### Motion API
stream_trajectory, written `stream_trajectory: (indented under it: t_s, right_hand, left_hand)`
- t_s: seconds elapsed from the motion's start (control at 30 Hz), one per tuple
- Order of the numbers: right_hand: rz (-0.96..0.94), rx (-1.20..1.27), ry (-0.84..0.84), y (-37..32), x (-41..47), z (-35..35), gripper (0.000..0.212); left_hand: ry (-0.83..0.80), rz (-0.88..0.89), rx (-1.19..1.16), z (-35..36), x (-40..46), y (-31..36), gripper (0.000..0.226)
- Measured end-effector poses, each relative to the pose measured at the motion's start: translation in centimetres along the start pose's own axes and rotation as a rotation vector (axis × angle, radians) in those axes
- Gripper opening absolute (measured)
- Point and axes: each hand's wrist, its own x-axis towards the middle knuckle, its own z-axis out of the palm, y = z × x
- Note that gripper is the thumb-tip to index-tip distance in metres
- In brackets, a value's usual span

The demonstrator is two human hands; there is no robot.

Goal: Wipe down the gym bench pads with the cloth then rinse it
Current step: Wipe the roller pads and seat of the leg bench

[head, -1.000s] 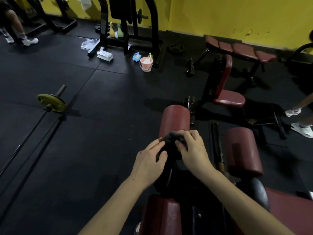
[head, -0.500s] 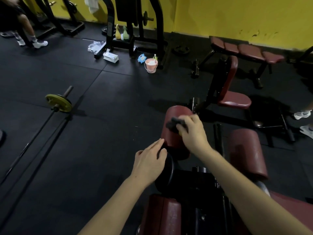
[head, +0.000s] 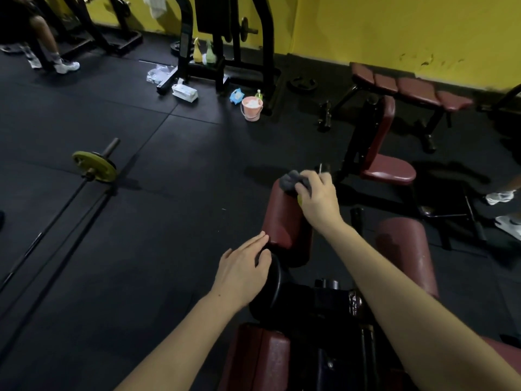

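Facing yellow wall, black floor

Right hand grips the dark grey cloth, pressing it on the far end of the left red roller pad. Left hand lies flat, fingers straight, on the black end cap at the pad's near end. A second roller pad sits to the right. Far off, a pink bucket stands on the black floor; a barbell lies left.
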Motion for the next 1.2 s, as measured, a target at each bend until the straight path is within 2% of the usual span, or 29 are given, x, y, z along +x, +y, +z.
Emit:
stream_trajectory:
  t_s: [0.1, 0.2, 0.33, 0.43, 0.5, 0.6, 0.8, 0.9, 1.0, 1.1, 1.2]
  right_hand:
    - [-0.048, 0.017, -0.124, -0.5, -5.8, -1.4, 0.03]
    - [-0.174, -0.009, -0.193, -0.7, -10.3, -2.2, 0.031]
    - [-0.158, -0.073, -0.085, 0.1, -5.2, -1.2, 0.03]
    - [-0.021, -0.065, 0.019, 1.0, 1.5, 0.0, 0.027]
    - [0.006, -0.056, 0.02, 0.4, 3.3, 0.8, 0.025]
    - [-0.077, -0.052, -0.045, -1.1, 1.0, 0.6, 0.025]
    - [-0.171, 0.015, -0.178, -0.5, -10.2, -1.7, 0.032]
    - [-0.188, -0.044, -0.102, 0.2, -7.3, -1.2, 0.032]
    - [-0.062, -0.082, 0.024, 1.1, -0.2, 0.1, 0.031]
    - [0.074, -0.063, 0.022, 0.8, 3.3, 0.7, 0.03]
    - [-0.012, -0.043, -0.024, -0.5, -0.1, 0.2, 0.029]
  left_hand:
    - [0.054, 0.025, -0.06, 0.2, -0.4, 0.5, 0.05]
    - [0.114, 0.009, -0.151, 1.0, -1.0, 0.7, 0.049]
    - [0.08, -0.007, -0.071, 1.4, -1.0, 0.7, 0.049]
    - [0.075, -0.051, -0.05, 1.3, -0.6, 0.5, 0.048]
    - [0.054, -0.106, -0.008, 1.0, 0.0, 0.2, 0.05]
    - [0.031, -0.139, -0.001, 0.5, 0.4, -0.2, 0.052]
    - [0.069, 0.063, -0.098, 1.3, -0.6, 0.6, 0.046]
    - [0.05, 0.05, -0.091, 1.6, -0.6, 0.6, 0.049]
    - [0.029, 0.036, -0.079, 1.6, -0.4, 0.3, 0.05]
    - [0.025, 0.011, -0.069, 1.5, -0.3, 0.0, 0.051]
    - [0.015, -0.017, -0.084, 1.1, -0.3, -0.2, 0.05]
